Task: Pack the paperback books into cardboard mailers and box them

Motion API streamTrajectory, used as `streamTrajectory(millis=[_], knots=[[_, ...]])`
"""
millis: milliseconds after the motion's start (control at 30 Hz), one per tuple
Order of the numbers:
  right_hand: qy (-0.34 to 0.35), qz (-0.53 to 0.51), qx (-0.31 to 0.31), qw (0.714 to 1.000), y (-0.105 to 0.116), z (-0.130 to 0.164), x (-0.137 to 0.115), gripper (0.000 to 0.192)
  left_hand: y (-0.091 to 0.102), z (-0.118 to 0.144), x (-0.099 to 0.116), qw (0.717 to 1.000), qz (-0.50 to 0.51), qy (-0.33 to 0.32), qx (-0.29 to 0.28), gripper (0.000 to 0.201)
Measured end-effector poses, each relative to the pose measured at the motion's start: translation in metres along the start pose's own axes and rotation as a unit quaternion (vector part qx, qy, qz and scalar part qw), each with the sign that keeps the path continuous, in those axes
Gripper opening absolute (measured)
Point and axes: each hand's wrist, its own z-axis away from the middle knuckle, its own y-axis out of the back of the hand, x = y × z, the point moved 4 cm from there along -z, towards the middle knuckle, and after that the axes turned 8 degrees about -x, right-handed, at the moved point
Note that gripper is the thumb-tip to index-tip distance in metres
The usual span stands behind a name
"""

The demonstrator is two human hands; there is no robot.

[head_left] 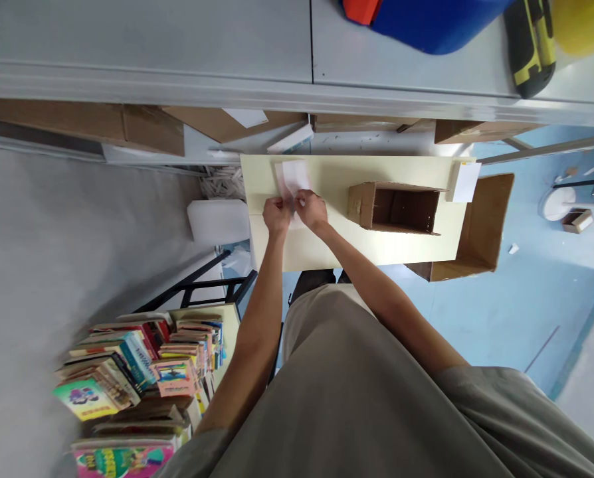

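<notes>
Head view, looking straight down past a grey-green shirt, and both arms are stretched out over the pale yellow table (377, 255). The left hand (276, 216) and the right hand (311, 208) sit side by side, almost touching, near the table's left end. Between them is a thin white sheet (294, 176), see-through in places, lying on the table top and running away from the fingers toward the far edge. Both hands have their grip closed on the near edge of that sheet, fingers curled, knuckles up; the left pinches its left corner, the right takes the part just beside it.

To the right of the hands, well apart from them, an open cardboard box (394, 207) stands on the table, its inside dark. Further right, at the table's far corner, a white slip of paper (465, 181) hangs over the edge. A bigger cardboard carton (481, 229) rests on the blue floor just beyond the table's right end.

Down at lower left, a stack of colourful books (142, 372) is heaped on a low surface. Up top, grey cabinet doors (177, 40) fill the frame, with a blue container (436, 26) at the upper edge.
</notes>
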Motion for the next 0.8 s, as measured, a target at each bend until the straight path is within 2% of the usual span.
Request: streamTrajectory(millis=[100, 167, 233, 333, 400, 467, 500, 533, 600, 633, 700, 800], knots=[[0.003, 0.008, -0.011, 1.000, 0.003, 0.008, -0.001, 0.030, -0.002, 0.012, 0.003, 0.994, 0.096, 0.045, 0.005, 0.021], [0.012, 0.003, -0.016, 1.000, 0.006, 0.015, 0.001, 0.028, -0.007, 0.023, 0.009, 0.982, 0.180, 0.045, -0.028, 0.026], [0.021, 0.000, -0.024, 0.999, 0.008, 0.024, 0.006, 0.025, -0.012, 0.035, 0.016, 0.974, 0.219, 0.027, -0.059, 0.029], [0.045, 0.009, -0.038, 0.998, 0.012, 0.045, 0.012, 0.037, -0.013, 0.057, 0.027, 0.975, 0.208, 0.010, -0.080, 0.032], [0.063, 0.029, -0.041, 0.997, 0.017, 0.064, 0.016, 0.040, -0.007, 0.076, 0.040, 0.984, 0.153, -0.019, -0.086, 0.032], [0.087, 0.042, -0.035, 0.995, 0.026, 0.089, 0.022, 0.042, 0.007, 0.103, 0.066, 0.992, 0.049, -0.090, -0.069, 0.030], [0.105, 0.044, -0.028, 0.993, 0.033, 0.104, 0.025, 0.043, 0.017, 0.120, 0.084, 0.989, -0.016, -0.143, -0.033, 0.034], [0.128, 0.044, -0.017, 0.991, 0.041, 0.120, 0.029, 0.043, 0.025, 0.138, 0.106, 0.977, -0.079, -0.198, 0.005, 0.046], [0.181, 0.043, 0.004, 0.983, 0.063, 0.155, 0.039, 0.044, 0.030, 0.175, 0.151, 0.941, -0.199, -0.275, 0.004, 0.070], [0.206, 0.044, 0.014, 0.978, 0.077, 0.173, 0.045, 0.044, 0.027, 0.192, 0.173, 0.923, -0.239, -0.300, -0.016, 0.072], [0.244, 0.048, 0.032, 0.968, 0.110, 0.205, 0.060, 0.045, 0.013, 0.218, 0.214, 0.892, -0.287, -0.340, -0.073, 0.063], [0.261, 0.043, 0.071, 0.962, 0.166, 0.237, 0.086, 0.049, -0.022, 0.237, 0.257, 0.863, -0.304, -0.381, -0.132, 0.050]])
